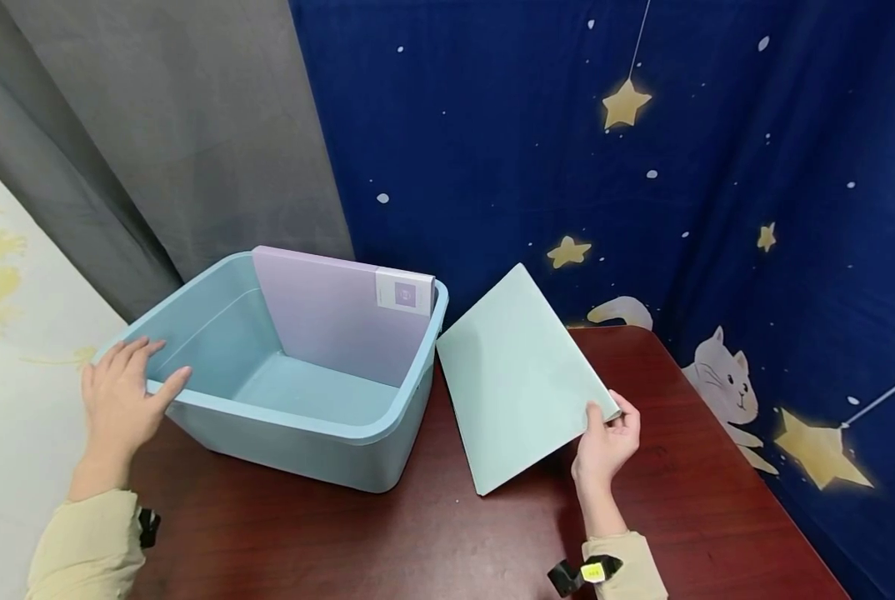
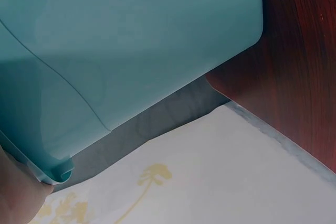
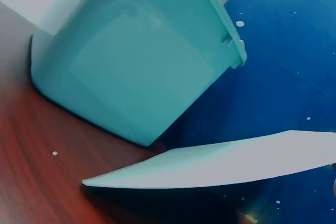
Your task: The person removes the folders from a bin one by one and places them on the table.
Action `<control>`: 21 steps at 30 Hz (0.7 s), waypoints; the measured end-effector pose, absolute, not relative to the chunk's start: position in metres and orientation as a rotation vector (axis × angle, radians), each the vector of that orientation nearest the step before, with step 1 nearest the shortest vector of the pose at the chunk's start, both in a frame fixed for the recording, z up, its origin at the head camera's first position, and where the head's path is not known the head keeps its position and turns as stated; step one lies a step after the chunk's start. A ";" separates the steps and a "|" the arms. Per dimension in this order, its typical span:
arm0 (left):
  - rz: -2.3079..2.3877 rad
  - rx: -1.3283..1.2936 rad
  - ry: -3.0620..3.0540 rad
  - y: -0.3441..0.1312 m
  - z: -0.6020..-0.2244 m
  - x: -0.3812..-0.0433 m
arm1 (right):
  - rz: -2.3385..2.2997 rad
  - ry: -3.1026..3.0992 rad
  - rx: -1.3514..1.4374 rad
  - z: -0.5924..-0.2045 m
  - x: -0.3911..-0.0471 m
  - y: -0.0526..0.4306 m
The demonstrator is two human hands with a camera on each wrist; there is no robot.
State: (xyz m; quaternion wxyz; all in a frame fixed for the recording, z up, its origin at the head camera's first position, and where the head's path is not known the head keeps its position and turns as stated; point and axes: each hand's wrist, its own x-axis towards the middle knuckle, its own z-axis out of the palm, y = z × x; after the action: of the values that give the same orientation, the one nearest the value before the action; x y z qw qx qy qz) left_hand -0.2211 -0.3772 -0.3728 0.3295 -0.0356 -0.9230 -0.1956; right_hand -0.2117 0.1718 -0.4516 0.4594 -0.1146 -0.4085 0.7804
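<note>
My left hand [image 1: 122, 398] rests over the left front corner of a light blue plastic tub [image 1: 282, 425], fingers and thumb extended across the rim. In the left wrist view, part of that hand [image 2: 20, 190] shows at the rim. Inside the tub, a lilac folder [image 1: 327, 321] with a white label stands on edge along the back wall. To the right of the tub, my right hand [image 1: 607, 437] pinches a mint green folder [image 1: 522, 392] by its right corner, thumb on top. The folder is tilted, its left corner overlapping the tub's side in the head view.
A dark red-brown wooden table [image 1: 710, 500] carries the tub, its right edge running diagonally. Behind hang a grey curtain [image 1: 192, 117] and a blue star-patterned curtain [image 1: 477, 125]. A white surface with yellow print [image 1: 5, 350] borders the left side.
</note>
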 end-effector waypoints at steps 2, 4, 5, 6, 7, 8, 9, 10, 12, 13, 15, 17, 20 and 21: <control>-0.513 -0.093 -2.417 -0.377 -0.373 -0.221 | 1.920 -1.027 -0.276 -0.453 -0.211 0.170; -0.513 -0.095 -2.415 -0.378 -0.374 -0.222 | 1.916 -1.047 -0.272 -0.454 -0.210 0.169; -0.514 -0.096 -2.413 -0.378 -0.374 -0.222 | 1.912 -1.060 -0.270 -0.455 -0.210 0.168; -0.516 -0.097 -2.410 -0.378 -0.374 -0.222 | 1.909 -1.072 -0.270 -0.456 -0.209 0.168; -0.515 -0.099 -2.408 -0.378 -0.374 -0.222 | 1.902 -1.087 -0.271 -0.457 -0.209 0.167; -0.516 -0.100 -2.406 -0.379 -0.374 -0.223 | 1.898 -1.100 -0.272 -0.458 -0.209 0.167; -0.515 -0.100 -2.405 -0.379 -0.374 -0.223 | 1.896 -1.111 -0.271 -0.459 -0.208 0.167; -0.516 -0.100 -2.405 -0.379 -0.374 -0.223 | 1.892 -1.123 -0.271 -0.460 -0.208 0.167; -0.516 -0.099 -2.406 -0.379 -0.375 -0.223 | 1.885 -1.143 -0.274 -0.463 -0.208 0.167; -0.515 -0.098 -2.407 -0.379 -0.375 -0.223 | 1.881 -1.151 -0.276 -0.464 -0.207 0.167; -0.513 -0.097 -2.407 -0.379 -0.375 -0.224 | 1.870 -1.170 -0.280 -0.466 -0.207 0.168; -0.514 -0.099 -2.404 -0.379 -0.375 -0.224 | 1.856 -1.196 -0.286 -0.467 -0.207 0.168; -0.514 -0.099 -2.402 -0.378 -0.374 -0.223 | 1.840 -1.238 -0.291 -0.471 -0.208 0.170; -0.514 -0.099 -2.403 -0.378 -0.374 -0.223 | 1.835 -1.254 -0.291 -0.472 -0.207 0.171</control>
State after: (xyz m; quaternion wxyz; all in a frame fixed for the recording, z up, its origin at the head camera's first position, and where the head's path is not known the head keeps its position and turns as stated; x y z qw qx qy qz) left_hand -0.2233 -0.3784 -0.3741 0.3348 -0.0378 -0.9207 -0.1969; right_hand -0.2072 0.1709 -0.4717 0.4350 -0.1167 -0.5037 0.7372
